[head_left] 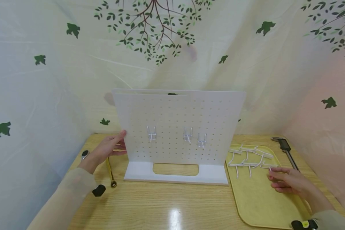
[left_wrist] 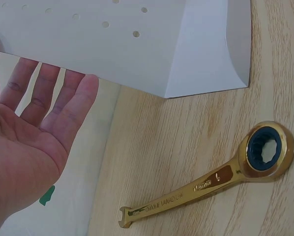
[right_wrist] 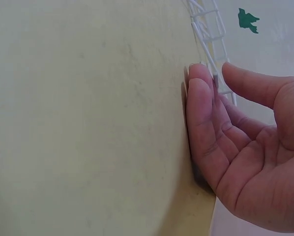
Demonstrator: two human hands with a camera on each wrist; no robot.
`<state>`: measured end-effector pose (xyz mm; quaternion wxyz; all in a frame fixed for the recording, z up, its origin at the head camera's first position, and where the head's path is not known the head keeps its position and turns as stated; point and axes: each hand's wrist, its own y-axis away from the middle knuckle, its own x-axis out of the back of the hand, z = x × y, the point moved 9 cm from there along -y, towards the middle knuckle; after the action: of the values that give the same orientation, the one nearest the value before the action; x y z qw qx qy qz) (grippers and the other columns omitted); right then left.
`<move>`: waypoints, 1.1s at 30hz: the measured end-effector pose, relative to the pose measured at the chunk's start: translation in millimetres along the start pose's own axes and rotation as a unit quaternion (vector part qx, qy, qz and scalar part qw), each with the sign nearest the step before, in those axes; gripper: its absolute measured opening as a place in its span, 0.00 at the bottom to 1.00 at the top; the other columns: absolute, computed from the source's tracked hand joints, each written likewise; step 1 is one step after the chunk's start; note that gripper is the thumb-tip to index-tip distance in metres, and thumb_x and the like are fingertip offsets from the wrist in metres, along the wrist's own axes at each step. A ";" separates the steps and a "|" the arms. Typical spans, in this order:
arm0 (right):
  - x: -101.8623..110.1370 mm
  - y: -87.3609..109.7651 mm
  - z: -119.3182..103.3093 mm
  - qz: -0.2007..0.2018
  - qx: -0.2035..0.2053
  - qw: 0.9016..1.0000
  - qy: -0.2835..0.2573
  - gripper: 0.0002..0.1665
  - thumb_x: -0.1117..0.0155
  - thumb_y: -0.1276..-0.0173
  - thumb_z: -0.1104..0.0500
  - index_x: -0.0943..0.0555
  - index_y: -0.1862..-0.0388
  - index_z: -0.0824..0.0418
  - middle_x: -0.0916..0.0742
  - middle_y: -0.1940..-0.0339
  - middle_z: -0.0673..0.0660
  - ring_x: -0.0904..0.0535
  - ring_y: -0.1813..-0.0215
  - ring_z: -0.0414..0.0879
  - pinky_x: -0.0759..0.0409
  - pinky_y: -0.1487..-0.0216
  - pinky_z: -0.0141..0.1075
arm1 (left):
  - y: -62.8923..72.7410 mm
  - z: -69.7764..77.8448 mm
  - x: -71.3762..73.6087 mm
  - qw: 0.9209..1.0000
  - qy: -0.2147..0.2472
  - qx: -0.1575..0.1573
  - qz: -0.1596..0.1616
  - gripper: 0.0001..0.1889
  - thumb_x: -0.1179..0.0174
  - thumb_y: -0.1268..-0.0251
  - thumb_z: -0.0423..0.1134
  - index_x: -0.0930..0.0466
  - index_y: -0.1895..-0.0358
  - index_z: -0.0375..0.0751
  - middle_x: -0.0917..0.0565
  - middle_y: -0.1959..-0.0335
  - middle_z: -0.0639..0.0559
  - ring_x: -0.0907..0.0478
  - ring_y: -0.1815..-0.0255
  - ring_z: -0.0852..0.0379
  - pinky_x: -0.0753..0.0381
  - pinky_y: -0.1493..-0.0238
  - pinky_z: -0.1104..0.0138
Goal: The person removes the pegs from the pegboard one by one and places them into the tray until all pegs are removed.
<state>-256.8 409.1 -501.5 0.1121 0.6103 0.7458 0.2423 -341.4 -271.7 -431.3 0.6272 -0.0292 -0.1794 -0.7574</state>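
Note:
A white pegboard (head_left: 172, 108) stands upright on its white base, with 3 wire hooks (head_left: 187, 135) mounted on its face. My left hand (head_left: 110, 148) grips its left edge, the thumb in front and the fingers behind, as the left wrist view shows. Over the upper right part of a yellow tray (head_left: 264, 198), my right hand (head_left: 290, 181) has its fingers loosely bent around the end of a white wire hook (head_left: 267, 165). In the right wrist view, that hook's tip (right_wrist: 216, 78) lies between thumb and fingers, with a small gap at the thumb.
Several more white wire hooks (head_left: 244, 164) lie tangled at the tray's far end. A gold ratchet wrench (left_wrist: 186, 191) lies on the wooden table (head_left: 149, 204), left of the board. Beyond the tray's right side is a caliper (head_left: 284, 146). A patterned curtain (head_left: 172, 73) hangs behind.

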 end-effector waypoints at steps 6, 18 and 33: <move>-1.0 4.4 -1.6 -0.004 -0.004 1.000 0.025 0.13 0.42 0.20 0.51 0.20 0.45 0.56 0.12 0.61 0.50 0.13 0.64 0.45 0.11 0.61 0.41 | 0.1 0.0 -0.5 1.000 -0.002 0.001 0.002 0.42 0.50 0.30 0.71 0.21 0.42 0.28 0.18 0.48 0.38 0.17 0.50 0.48 0.14 0.48 0.59; -2.5 10.2 -6.9 -0.033 0.015 0.999 0.035 0.17 0.45 0.19 0.53 0.25 0.41 0.62 0.11 0.59 0.51 0.12 0.62 0.48 0.11 0.60 0.43 | 0.0 -1.5 -1.2 1.000 0.003 0.001 0.003 0.42 0.50 0.30 0.70 0.21 0.41 0.29 0.18 0.47 0.38 0.16 0.50 0.47 0.14 0.48 0.58; -68.7 35.4 -95.7 -0.094 0.159 0.980 0.077 0.16 0.50 0.16 0.57 0.22 0.40 0.40 0.16 0.46 0.49 0.15 0.51 0.52 0.13 0.51 0.44 | -1.4 -0.9 0.0 1.000 0.000 0.001 -0.006 0.43 0.50 0.30 0.71 0.22 0.41 0.29 0.18 0.47 0.38 0.17 0.49 0.47 0.14 0.48 0.59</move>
<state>-255.0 326.2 -410.6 -0.0218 0.5271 0.8352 0.1551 -342.7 -271.8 -432.5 0.6226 -0.0280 -0.1804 -0.7610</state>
